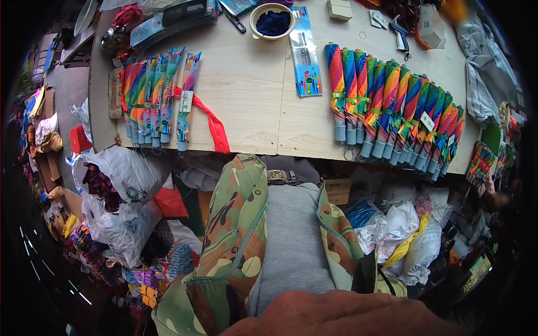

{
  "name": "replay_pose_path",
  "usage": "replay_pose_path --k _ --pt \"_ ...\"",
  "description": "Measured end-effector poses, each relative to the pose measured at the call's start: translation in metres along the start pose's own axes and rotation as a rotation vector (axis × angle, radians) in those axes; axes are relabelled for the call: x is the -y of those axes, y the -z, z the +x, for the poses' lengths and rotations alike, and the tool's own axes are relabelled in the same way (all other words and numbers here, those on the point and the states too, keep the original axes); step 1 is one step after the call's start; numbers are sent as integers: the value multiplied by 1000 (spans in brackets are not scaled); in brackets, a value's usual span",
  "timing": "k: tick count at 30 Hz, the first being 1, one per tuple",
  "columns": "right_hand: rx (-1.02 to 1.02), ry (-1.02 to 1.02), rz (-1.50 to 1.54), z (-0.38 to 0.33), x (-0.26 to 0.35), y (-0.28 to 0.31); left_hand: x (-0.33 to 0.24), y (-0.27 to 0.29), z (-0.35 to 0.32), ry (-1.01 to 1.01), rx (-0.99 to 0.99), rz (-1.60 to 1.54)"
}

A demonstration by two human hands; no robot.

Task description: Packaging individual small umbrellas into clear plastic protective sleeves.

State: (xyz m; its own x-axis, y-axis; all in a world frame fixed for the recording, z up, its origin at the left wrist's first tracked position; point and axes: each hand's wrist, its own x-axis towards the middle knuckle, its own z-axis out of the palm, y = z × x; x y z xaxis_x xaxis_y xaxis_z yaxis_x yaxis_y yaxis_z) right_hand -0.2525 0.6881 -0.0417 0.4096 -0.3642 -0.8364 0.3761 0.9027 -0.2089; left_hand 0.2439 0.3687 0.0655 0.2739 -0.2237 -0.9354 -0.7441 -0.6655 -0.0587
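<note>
Hands: one, a bare hand or forearm [347, 316], blurred at the lower edge, in front of an open camouflage jacket [232, 224] and grey shirt [294, 241]. Left or right, and whether its fingers are spread, closed or holding anything: cannot tell. Other hand: not made out.

Umbrellas: all on the table, beyond and well apart from the hand. To the right, a slanting row of folded rainbow umbrellas [386, 106], side by side, grey-blue handles toward the person. To the left, a bunch of umbrellas in printed sleeves [159, 95], with a red ribbon [216, 126] trailing over the near edge. Between them, farther back, a flat blue printed sleeve [306, 61].

Surface: pale wooden table [241, 101]; at the back, a bowl [272, 37] of dark blue cloth [273, 23] and a gun-shaped tool [400, 36].

Room: stuffed white bags [129, 173] below left; more plastic bags [398, 221] below right.
</note>
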Motion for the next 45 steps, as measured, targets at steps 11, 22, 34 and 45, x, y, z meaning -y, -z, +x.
replay_pose_path --k 11,22,34,45 --pt "-19 7 42 -11 -3 1 4 0 -13 49 0 -68" --pt "-66 50 121 -27 -25 -9 4 11 -23 104 6 -96" --pt "-266 157 848 -125 -13 -1 -99 92 -60 -104 441 -616" --pt "-531 565 560 -94 203 -43 -294 -69 -72 -965 388 224"
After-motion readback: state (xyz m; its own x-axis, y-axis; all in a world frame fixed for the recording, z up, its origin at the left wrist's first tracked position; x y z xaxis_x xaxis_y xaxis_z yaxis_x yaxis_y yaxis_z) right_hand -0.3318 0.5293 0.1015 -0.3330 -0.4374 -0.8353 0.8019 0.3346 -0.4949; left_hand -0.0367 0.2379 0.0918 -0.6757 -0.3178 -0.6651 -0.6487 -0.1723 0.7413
